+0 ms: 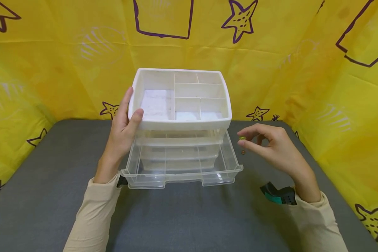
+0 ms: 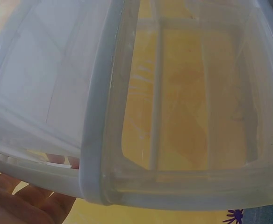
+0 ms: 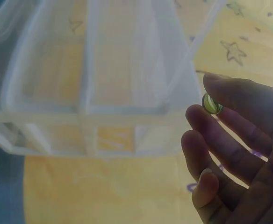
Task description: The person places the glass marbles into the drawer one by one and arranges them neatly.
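A white plastic drawer organizer (image 1: 179, 125) stands mid-table, with a divided tray on top. Its lower clear drawer (image 1: 182, 176) is pulled out towards me and tilts into view with dividers inside. My left hand (image 1: 121, 131) grips the organizer's upper left side, thumb over the rim and fingers along the outer wall. In the left wrist view, the fingers (image 2: 47, 200) of that hand show under the tray edge. To the right of the organizer, my right hand (image 1: 267, 143) pinches a green-and-yellow striped marble (image 3: 211, 104) between thumb and fingertips, apart from the drawer.
A small brownish round thing (image 1: 243, 152) shows just below the marble; its kind is unclear. The grey tabletop (image 1: 176, 220) spreads around the organizer. Yellow cloth (image 1: 201, 57) with starfish drawings walls the back and both sides.
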`<state>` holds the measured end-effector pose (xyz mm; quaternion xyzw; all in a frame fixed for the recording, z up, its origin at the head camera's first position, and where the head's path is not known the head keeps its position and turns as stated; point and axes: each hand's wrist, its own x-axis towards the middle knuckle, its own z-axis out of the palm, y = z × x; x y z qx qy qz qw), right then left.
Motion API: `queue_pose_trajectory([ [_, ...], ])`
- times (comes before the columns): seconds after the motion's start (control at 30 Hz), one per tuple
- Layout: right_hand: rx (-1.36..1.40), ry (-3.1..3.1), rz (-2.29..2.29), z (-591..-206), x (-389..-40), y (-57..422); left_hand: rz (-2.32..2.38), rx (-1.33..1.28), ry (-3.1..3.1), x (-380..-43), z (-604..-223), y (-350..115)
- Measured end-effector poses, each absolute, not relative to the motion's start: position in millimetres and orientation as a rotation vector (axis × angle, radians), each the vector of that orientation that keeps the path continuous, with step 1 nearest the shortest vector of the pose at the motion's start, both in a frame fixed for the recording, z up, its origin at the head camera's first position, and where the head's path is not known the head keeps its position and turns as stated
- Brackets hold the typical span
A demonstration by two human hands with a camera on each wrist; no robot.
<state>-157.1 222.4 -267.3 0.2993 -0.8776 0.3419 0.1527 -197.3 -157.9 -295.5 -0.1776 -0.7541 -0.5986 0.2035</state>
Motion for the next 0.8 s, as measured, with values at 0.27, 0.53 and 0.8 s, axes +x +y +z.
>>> queue_pose_trajectory([
  [0.27,0.960,-2.474,0.942,-255,-154,207,-1.706,-0.499,-2.085,-198,-295,-159],
  [0.53,1.085,-2.461,0.921,-247,-155,193,-1.709,-0.525,-2.074,-197,-295,-158],
  [0.8,1.252,-2.419,0.977,-246,-158,179,-1.712,-0.526,-2.079,-198,-296,-159],
])
